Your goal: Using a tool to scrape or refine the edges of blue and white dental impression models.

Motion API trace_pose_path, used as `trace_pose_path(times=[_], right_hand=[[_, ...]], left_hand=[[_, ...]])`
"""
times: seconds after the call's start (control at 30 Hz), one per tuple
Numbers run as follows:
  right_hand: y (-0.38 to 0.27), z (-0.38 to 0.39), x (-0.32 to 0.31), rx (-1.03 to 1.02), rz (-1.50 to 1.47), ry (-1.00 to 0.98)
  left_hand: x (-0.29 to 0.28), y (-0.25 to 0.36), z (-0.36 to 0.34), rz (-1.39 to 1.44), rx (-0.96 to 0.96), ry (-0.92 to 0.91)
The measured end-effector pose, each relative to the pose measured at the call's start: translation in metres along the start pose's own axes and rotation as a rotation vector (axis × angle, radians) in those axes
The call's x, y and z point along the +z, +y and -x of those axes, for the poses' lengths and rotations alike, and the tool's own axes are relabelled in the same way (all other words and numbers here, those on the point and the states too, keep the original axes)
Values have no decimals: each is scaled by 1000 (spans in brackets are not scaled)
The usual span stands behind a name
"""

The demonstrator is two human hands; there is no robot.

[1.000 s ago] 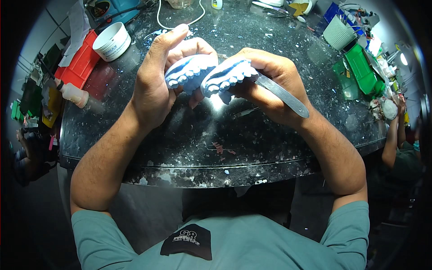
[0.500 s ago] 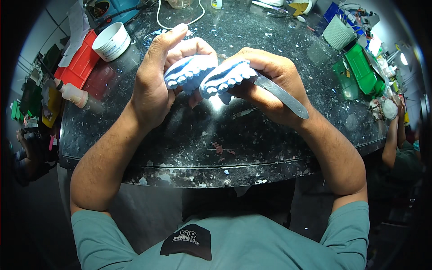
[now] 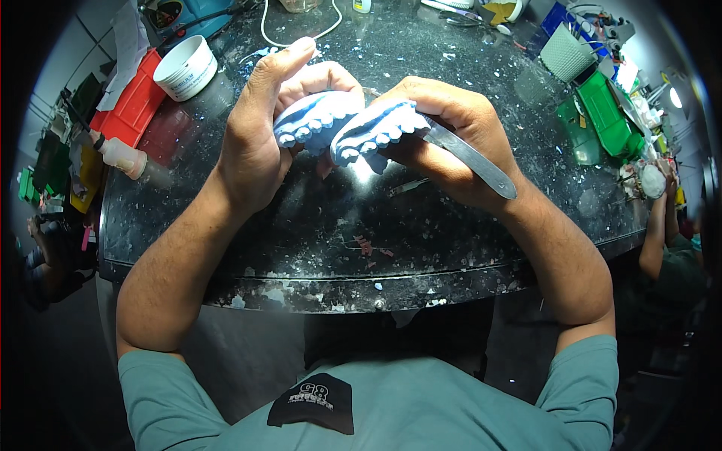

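Two light-blue dental casts with rows of teeth meet side by side over the dark table. My left hand (image 3: 256,124) is closed around the left cast (image 3: 316,126), with its thumb raised and its fingers curled behind. The right cast (image 3: 380,129) rests in the grip of my right hand (image 3: 470,124), close against the other one. A flat metal tool (image 3: 475,161) with a rounded end is also held in my right hand and lies across its palm side. Its other end is hidden behind the cast and fingers. Bright light falls on both casts.
The worn black table (image 3: 316,248) carries pink scraps (image 3: 364,245) and a small metal tool (image 3: 408,187). A white tub (image 3: 186,69), red bin (image 3: 128,105) and small bottle (image 3: 124,156) stand left. Right are a green bin (image 3: 602,113) and mesh cup (image 3: 565,54). Other people work at both sides.
The right cast has shifted very slightly left against the left cast. Both hands keep their grips, and the metal tool stays in my right hand.
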State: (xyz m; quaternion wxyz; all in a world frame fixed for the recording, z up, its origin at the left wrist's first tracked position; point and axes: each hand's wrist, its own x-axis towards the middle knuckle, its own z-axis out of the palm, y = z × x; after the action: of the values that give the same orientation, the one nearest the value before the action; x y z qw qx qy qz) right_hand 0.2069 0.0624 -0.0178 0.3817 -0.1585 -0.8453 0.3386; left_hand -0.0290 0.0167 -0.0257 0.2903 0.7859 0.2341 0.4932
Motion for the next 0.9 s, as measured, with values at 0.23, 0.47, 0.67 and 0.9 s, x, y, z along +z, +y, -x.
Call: trace_pose_path(times=[0.23, 0.47, 0.67, 0.9], right_hand=[[4, -1, 0, -71, 1, -1], [4, -1, -1, -84, 15, -9], [5, -1, -2, -95, 36, -11], [2, -1, -2, -88, 2, -15]], left_hand=[[1, -9, 2, 20, 57, -28], [5, -9, 6, 165, -79, 91], [4, -14, 6, 11, 70, 29], [14, -11, 4, -85, 138, 115]])
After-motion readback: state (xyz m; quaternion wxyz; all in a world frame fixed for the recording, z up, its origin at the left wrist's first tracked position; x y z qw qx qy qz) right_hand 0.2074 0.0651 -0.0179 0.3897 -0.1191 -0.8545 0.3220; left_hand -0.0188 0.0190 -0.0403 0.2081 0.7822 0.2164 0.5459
